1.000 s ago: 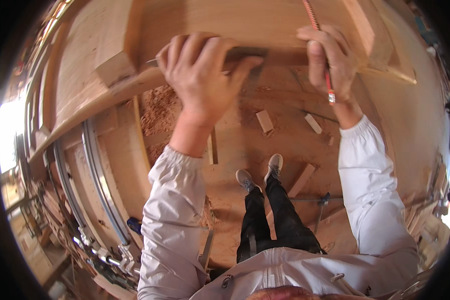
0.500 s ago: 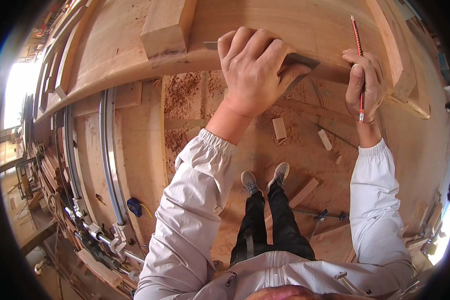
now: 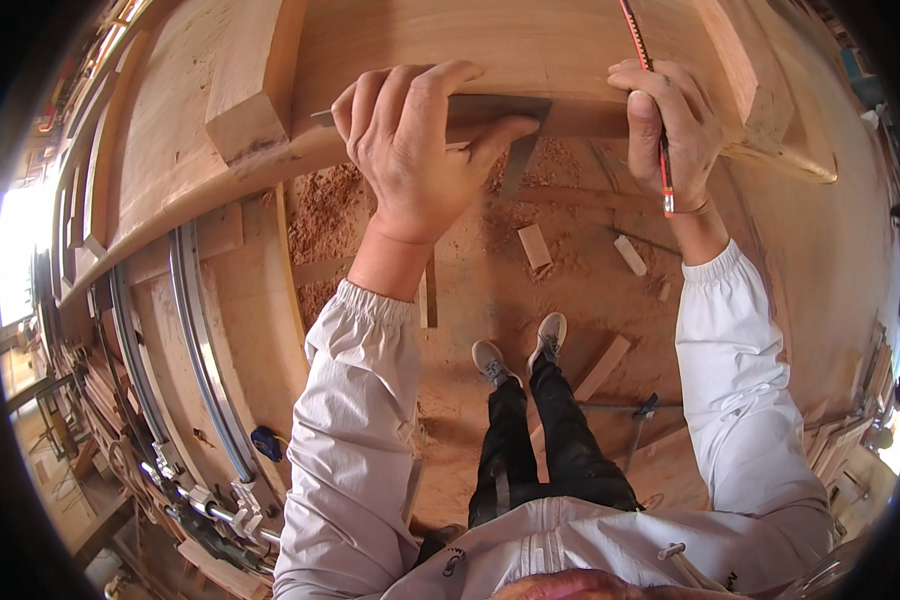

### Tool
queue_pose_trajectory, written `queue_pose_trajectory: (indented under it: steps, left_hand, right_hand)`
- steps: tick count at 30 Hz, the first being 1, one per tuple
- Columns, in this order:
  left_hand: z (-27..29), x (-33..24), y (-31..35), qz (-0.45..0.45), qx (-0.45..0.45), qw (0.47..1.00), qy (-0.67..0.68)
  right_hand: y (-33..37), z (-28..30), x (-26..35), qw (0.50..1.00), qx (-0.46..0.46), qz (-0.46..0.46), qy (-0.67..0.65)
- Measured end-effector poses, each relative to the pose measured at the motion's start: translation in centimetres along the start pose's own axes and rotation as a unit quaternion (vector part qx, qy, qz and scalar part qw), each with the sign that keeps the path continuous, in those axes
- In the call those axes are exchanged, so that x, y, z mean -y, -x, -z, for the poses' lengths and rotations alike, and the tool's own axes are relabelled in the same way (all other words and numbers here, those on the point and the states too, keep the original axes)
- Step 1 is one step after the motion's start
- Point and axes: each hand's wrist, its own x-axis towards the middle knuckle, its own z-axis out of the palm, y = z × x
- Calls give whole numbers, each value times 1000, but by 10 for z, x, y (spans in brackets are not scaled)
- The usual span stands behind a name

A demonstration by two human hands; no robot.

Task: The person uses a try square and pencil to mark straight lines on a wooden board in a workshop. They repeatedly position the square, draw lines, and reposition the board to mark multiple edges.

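Note:
My left hand (image 3: 405, 140) grips a dark flat metal square (image 3: 500, 107) at the near edge of a long wooden beam (image 3: 420, 45). The thumb lies under the square's upper arm and the fingers reach over the beam. The square's other arm hangs down below the edge, past the thumb. My right hand (image 3: 675, 135) is closed round a red and black pencil (image 3: 663, 160), held upright with its tip pointing away from me. Its curled fingers rest at the same beam edge, to the right of the square.
Wooden blocks (image 3: 245, 120) stand across the beam on the left, with another crosspiece (image 3: 745, 60) on the right. Metal rails (image 3: 205, 350) and a blue tape measure (image 3: 267, 442) are at left. Sawdust (image 3: 325, 215) and wood offcuts (image 3: 535, 247) lie on the floor.
The whole view has shifted, so the beam and both hands appear farther left. My left index finger has straightened over the beam and more of the square shows. The pencil stays in my right hand.

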Motion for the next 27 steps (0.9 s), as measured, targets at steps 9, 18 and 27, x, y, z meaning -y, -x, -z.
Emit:
queue_pose_trajectory:
  steps: [9,18,27]
  left_hand:
    - [6,-3,-4,22,30,999,-23]
    - [7,-6,-14,57,49,997,-18]
    - [19,-9,-22,52,129,990,20]
  right_hand:
    - [1,0,-1,1000,1,3,16]
    - [2,0,-2,1000,3,-3,5]
    - [0,2,3,1000,2,-30,2]
